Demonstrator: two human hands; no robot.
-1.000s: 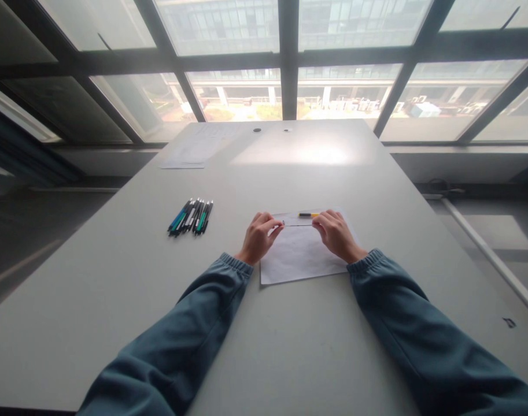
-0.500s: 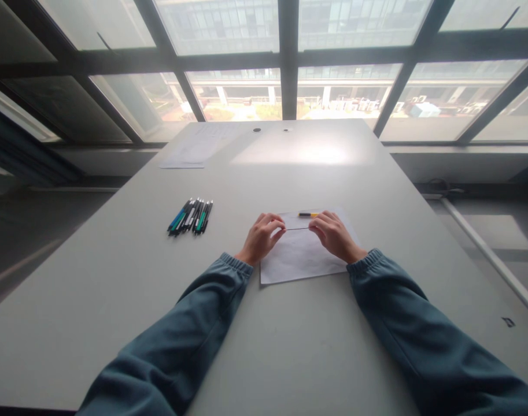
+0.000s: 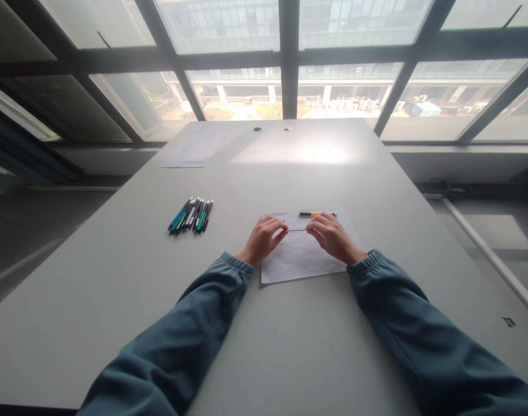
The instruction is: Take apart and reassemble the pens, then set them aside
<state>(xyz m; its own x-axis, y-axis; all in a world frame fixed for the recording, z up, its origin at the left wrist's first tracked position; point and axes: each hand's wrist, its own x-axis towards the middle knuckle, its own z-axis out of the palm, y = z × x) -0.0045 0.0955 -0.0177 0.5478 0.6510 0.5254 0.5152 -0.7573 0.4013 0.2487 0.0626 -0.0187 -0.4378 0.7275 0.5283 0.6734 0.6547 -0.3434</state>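
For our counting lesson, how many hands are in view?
2: left hand at the paper's left side, right hand at its right side, both pinching a thin rod.

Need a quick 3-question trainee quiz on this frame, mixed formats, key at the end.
1. True or false: the pile of pens lies on the white sheet.
2. Where is the yellow-and-black pen?
a) among the pile of pens
b) on the white sheet, near its far edge
c) in the left hand
3. Fill in: the left hand and the right hand hold a ____ between them.

Key:
1. False; the pile is on the table, to the left of the sheet.
2. b
3. thin dark rod (too small to say exactly what it is)
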